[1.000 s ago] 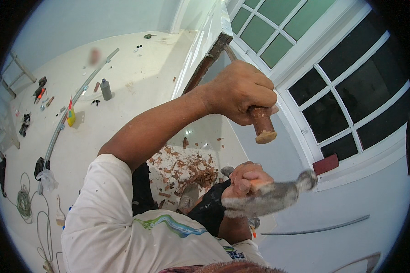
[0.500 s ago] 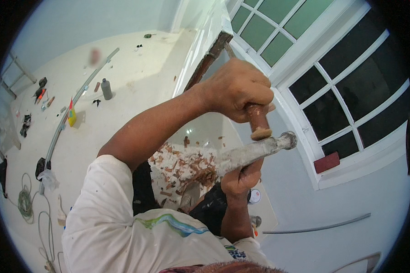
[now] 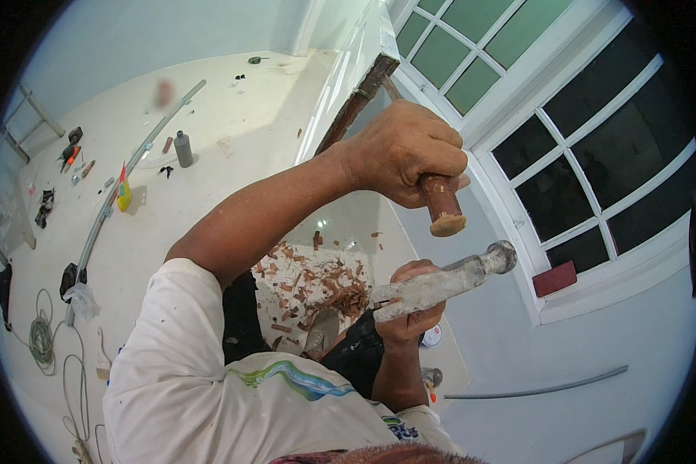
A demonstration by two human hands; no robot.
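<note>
My left hand (image 3: 402, 151) is wrapped round the wooden handle (image 3: 445, 209) of a chisel, whose shaft (image 3: 391, 87) points up to the rough, dark-edged end (image 3: 375, 73) of a white door panel. Below it, my right hand (image 3: 410, 313) grips a hammer, its worn, whitish grey metal head (image 3: 456, 282) angled up to the right, a little below the chisel handle's butt, apart from it. The hammer's handle is mostly hidden by hand and head. Reddish wood shavings (image 3: 321, 290) are scattered on the floor beneath my arms.
Across the pale floor at left lie a long metal rail (image 3: 127, 174), grey bottle (image 3: 183, 149), yellow container (image 3: 124, 193), coiled cable (image 3: 42, 340), brush (image 3: 103, 359) and several tools (image 3: 73, 155). A ladder-like frame (image 3: 39, 116) stands far left. Paned windows (image 3: 595, 147) and a maroon block (image 3: 553, 278) are at right.
The hammer has risen from lower right to just under the chisel's butt, then dropped slightly away from it in the last half second. My left hand has barely moved.
</note>
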